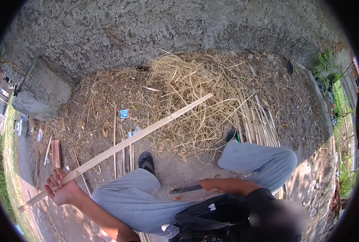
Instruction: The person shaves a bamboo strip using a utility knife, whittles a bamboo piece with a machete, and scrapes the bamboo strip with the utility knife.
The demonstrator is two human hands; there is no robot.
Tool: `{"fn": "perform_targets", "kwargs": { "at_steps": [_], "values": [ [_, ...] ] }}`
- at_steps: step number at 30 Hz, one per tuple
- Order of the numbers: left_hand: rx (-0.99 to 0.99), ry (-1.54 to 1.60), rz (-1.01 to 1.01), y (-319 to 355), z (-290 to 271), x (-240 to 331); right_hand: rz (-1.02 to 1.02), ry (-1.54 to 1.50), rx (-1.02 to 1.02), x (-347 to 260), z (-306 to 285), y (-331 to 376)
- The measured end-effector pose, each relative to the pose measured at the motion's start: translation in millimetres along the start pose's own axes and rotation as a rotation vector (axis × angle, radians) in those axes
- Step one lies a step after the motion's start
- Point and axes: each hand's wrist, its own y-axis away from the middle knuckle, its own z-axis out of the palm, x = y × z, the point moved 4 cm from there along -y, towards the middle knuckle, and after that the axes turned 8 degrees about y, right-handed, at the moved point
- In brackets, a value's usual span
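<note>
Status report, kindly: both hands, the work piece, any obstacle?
Left hand gripping long, flat, pale wooden strip. Right hand holding dark, narrow blade, apart from strip. Tangled heap of pale strands ahead; no blockage visible.

A rough grey wall (pixel 179 32) is rising behind the earthen ground (pixel 296 117). A concrete block (pixel 44 90) is standing at left; sunlight (pixel 308 173) is dappling the lower right.

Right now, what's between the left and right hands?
Head view, going right from the left hand: the grey-trousered left leg, some ground, then the dark blade held by the right hand.
</note>
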Motion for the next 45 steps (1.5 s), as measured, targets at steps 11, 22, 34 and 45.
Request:
{"fn": "perform_targets", "kwargs": {
  "at_steps": [11, 22, 34, 45],
  "values": [
    [-0.034, -0.041, -0.019, 3, 6, -9, 0.035, 0.009, -0.076, -3, -3, 5],
    [-0.052, -0.028, -0.005, 6, 8, -8, 0.152, -0.118, -0.116, 0, -23, 17],
    [-0.089, -0.033, -0.04, 1, 8, -11, -0.042, 0.227, -0.182, 1, -6, -4],
    [-0.086, 0.005, -0.011, -6, 3, 5, 0.327, -0.029, 1.599, -45, -339, 389]
  ]
}}
